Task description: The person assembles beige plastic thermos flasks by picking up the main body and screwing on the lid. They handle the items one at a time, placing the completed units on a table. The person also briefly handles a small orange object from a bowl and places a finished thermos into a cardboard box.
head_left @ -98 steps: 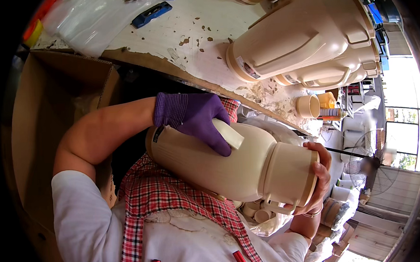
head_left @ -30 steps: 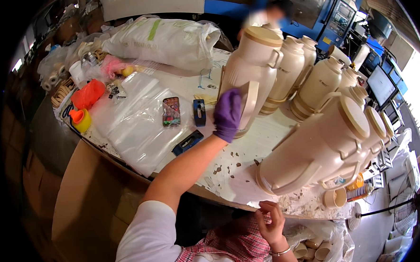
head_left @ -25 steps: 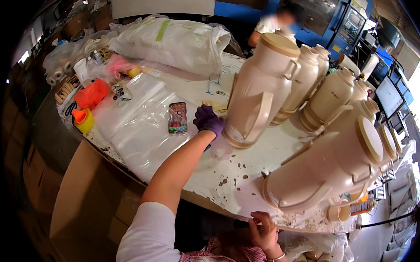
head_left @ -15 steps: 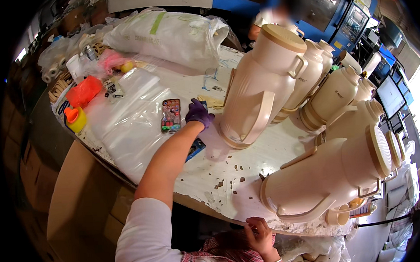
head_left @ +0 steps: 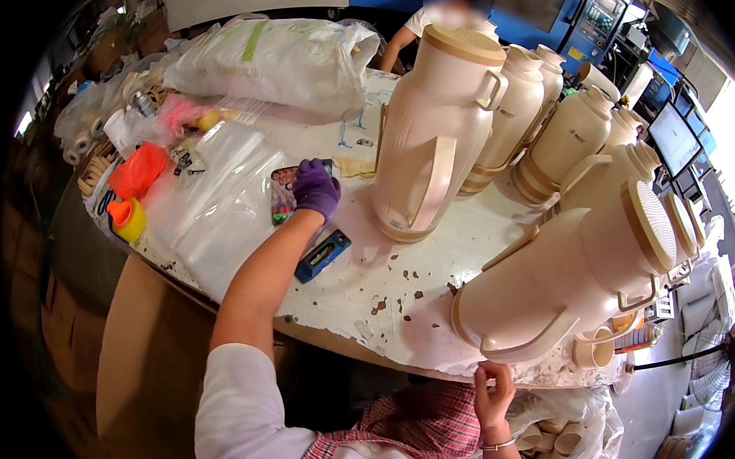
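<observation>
left hand [head_left: 315, 188]: purple glove, arm stretched out over the table [head_left: 371, 292]. Palm down, fingers curled onto the phone [head_left: 283, 194]; touching it for sure, a closed grip I can't confirm.
phone: flat on the clear plastic sheet [head_left: 216, 204], just left of my glove, partly under it. Long axis runs away from me, roughly in line with my forearm.
blue tool [head_left: 322, 255]: flat on the table just below my wrist, nearer to me than the phone. Long axis diagonal, pointing up-right. Not touched.
right hand [head_left: 494, 389]: low at the near table edge, fingers pinched together at the rim under the lying jug [head_left: 570, 285]. Whether it holds anything: can't tell.
nearer hand: left, by far. Right is well apart, on the other side of the table.
standing jug [head_left: 441, 134]: upright, cream, just right of my left hand, apart from it. Handle faces me.
obstruction: none between glove and phone. Orange cap [head_left: 128, 219] and bag [head_left: 140, 169] sit farther left, clear of my reach.
</observation>
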`<state>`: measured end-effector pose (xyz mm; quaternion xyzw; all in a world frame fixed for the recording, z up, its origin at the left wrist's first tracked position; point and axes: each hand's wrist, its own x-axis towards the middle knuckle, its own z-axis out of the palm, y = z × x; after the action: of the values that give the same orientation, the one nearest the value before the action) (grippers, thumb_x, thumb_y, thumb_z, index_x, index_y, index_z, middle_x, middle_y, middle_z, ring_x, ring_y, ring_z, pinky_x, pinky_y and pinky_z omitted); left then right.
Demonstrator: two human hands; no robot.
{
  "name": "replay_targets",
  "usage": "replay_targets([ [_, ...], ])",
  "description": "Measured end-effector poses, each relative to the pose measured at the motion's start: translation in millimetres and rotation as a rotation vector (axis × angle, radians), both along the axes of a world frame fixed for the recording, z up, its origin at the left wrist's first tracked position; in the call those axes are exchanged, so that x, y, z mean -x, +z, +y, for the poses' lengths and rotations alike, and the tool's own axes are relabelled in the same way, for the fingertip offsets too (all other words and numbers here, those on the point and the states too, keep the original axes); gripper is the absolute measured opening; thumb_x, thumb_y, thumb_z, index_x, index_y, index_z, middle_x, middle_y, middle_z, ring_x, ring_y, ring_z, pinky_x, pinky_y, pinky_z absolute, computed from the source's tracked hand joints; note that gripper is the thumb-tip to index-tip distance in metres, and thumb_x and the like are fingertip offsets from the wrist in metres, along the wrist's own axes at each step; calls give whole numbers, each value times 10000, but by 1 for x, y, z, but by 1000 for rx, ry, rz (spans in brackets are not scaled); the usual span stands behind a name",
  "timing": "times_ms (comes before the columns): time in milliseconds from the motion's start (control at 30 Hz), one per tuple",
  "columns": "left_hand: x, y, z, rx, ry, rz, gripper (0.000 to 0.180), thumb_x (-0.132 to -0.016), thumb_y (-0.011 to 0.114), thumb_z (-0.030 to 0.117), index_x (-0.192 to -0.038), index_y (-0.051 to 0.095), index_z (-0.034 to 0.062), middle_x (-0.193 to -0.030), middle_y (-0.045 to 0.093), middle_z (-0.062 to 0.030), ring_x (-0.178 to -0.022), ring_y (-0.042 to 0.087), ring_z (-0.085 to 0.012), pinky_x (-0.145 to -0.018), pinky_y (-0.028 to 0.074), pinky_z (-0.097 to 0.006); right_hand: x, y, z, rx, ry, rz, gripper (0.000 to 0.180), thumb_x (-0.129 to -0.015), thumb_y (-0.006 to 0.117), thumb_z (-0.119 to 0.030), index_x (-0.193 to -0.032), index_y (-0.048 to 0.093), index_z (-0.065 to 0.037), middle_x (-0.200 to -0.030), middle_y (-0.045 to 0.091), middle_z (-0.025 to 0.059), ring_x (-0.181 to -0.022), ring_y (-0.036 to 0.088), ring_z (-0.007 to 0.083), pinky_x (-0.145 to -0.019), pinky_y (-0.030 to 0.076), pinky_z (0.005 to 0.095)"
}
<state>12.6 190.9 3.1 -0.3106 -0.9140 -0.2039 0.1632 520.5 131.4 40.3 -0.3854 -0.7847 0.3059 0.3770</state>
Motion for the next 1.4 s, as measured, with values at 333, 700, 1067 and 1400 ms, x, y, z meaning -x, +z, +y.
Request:
replay_targets([
  [333,-97,-11,-104,319,-276,-174,621,-756,630,359,-1247,432,35,-931,611,-165,-800,629,-330,-698,505,-456,8,4,-32,117,155,24,64,-808,654,8,-858,615,0,-804,621,105,-667,588,180,-613,466,267],
  [700,-60,-32,-81,5,23,-353,550,-782,638,337,-1205,388,89,-952,632,-191,-784,646,-379,-696,491,-509,1,13,-45,36,201,17,82,-790,666,24,-848,618,-8,-782,631,94,-630,584,178,-622,469,279],
  [1067,-67,-30,-68,213,-101,262,228,-823,525,131,-1046,557,95,-993,537,-118,-886,581,-264,-628,509,-401,-15,22,-47,-35,35,57,162,-789,666,24,-937,605,3,-866,617,110,-677,591,174,-621,489,286],
  [1400,-197,122,-33,-688,-682,24,537,-688,739,221,-1133,496,44,-1071,574,-186,-946,580,-347,-817,464,-424,-30,18,25,-70,-215,146,937,-736,765,-149,-1463,184,-39,-1469,281,175,-1335,335,309,-1031,382,423],
])
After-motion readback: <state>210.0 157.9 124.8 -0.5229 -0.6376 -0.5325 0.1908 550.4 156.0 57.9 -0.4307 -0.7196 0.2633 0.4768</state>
